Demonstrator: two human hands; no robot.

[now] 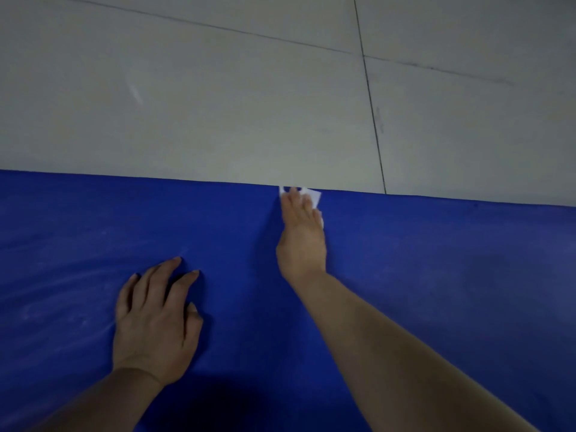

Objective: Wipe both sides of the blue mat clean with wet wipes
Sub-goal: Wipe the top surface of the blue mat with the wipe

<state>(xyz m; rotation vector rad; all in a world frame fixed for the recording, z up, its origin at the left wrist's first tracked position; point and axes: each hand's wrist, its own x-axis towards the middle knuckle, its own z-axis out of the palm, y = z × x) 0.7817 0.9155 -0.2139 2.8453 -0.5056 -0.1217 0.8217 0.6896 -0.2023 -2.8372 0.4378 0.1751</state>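
Observation:
The blue mat (436, 291) lies flat on the floor and fills the lower half of the view. My right hand (300, 235) reaches out to the mat's far edge and presses a white wet wipe (315, 198) onto it with straight fingers; only the wipe's corners show round the fingers. My left hand (156, 319) rests on the mat nearer to me, its fingers spread with the tips touching the surface. Faint pale streaks mark the mat to the left of that hand.
Beyond the mat's far edge lies a pale grey tiled floor (218, 104) with dark grout lines. A dark shadow falls on the mat at the bottom middle.

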